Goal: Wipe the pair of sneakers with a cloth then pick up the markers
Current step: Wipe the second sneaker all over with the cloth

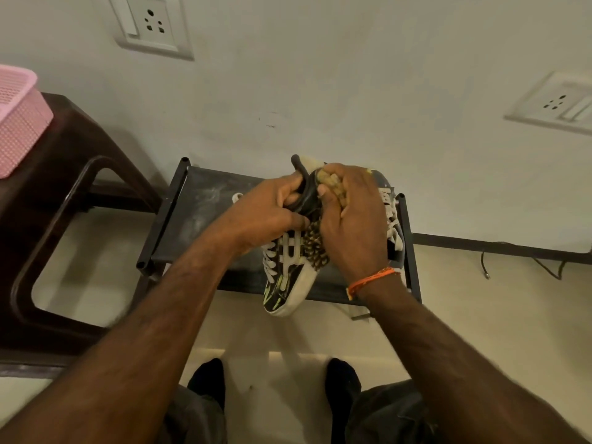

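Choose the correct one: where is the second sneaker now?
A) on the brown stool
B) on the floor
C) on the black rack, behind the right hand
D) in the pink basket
C: the second sneaker lies on the black rack, partly hidden by the right hand.

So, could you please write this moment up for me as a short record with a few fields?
left hand: left hand grips the heel of the held sneaker
right hand: right hand presses a nubby cloth against that sneaker's side
second sneaker: second sneaker lies on the black rack, partly behind the right hand
markers: none visible
surroundings: pink basket on a dark stool to the left; orange wristband on the right wrist
stage: wiping under way
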